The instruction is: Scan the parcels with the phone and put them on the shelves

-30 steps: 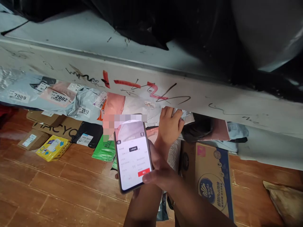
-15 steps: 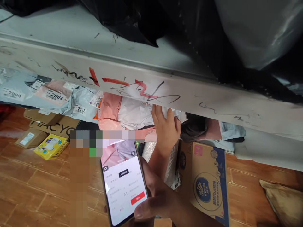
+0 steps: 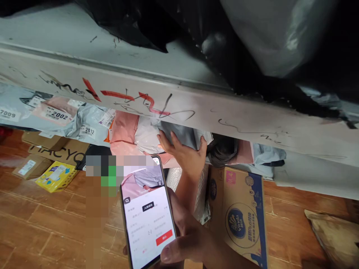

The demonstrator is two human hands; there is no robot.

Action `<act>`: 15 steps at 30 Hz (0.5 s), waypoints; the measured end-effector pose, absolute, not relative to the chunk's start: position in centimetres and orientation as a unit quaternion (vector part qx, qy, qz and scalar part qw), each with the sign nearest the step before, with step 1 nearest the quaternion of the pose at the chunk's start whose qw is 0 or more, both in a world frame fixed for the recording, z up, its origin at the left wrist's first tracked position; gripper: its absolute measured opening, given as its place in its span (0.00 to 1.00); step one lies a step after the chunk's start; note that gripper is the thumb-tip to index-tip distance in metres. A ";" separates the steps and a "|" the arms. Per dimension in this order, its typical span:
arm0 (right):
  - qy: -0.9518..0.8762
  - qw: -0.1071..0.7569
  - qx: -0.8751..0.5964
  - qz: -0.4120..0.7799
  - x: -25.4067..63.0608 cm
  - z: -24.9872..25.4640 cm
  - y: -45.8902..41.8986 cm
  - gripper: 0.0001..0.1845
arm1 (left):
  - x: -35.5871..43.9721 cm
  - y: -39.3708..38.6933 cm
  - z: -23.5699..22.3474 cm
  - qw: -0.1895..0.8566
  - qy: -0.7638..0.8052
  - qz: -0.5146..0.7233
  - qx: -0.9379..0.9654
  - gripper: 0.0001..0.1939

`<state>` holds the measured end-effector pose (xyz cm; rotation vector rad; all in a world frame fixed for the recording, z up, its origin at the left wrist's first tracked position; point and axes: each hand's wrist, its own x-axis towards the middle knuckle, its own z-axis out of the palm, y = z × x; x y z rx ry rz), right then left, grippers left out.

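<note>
Parcel under left hand, phone in right

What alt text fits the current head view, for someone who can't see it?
The right hand holds a lit phone; the left hand, fingers spread, is at a grey parcel beneath a white shelf edge with red marks. Lower down are a Vinda carton and brown floor.
</note>
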<state>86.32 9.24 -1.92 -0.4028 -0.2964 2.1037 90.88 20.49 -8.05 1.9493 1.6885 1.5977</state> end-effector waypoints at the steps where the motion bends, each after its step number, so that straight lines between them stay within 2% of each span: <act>1: -0.120 0.472 -0.162 0.858 86.4 -2.0 9.2 0.50 | 90.8 20.4 -7.7 0.060 0.570 0.507 0.644 0.46; 6: -0.142 0.469 -0.166 0.856 87.0 -1.4 9.1 0.47 | 91.3 19.5 -7.6 0.122 0.577 0.417 0.692 0.27; 8: -0.145 0.475 -0.165 0.852 87.3 -1.2 9.2 0.47 | 92.0 19.0 -8.2 0.155 0.544 0.406 0.718 0.22; 12: -0.199 0.508 -0.208 0.812 88.3 -1.7 10.5 0.47 | 93.3 18.1 -8.9 0.267 0.431 0.450 0.735 0.29; 15: -0.348 0.486 -0.440 0.670 89.9 -2.1 13.3 0.32 | 93.9 17.6 -8.7 0.306 0.429 0.437 0.729 0.34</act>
